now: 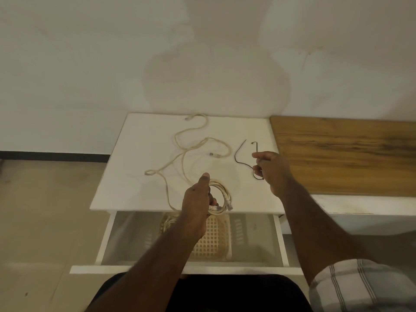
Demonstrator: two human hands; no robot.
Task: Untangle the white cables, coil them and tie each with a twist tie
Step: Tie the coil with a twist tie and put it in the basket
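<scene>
Your left hand grips a coiled white cable at the near edge of the white counter. Your right hand pinches a black twist tie, just right of the coil. A loose white cable sprawls across the counter's middle and far part. An open drawer below holds a basket. No readable writing.

Both forearms are bare. A rolled-up sleeve of pale grey cloth with darker grey check stripes covers the right upper arm; dark clothing covers the lap.
</scene>
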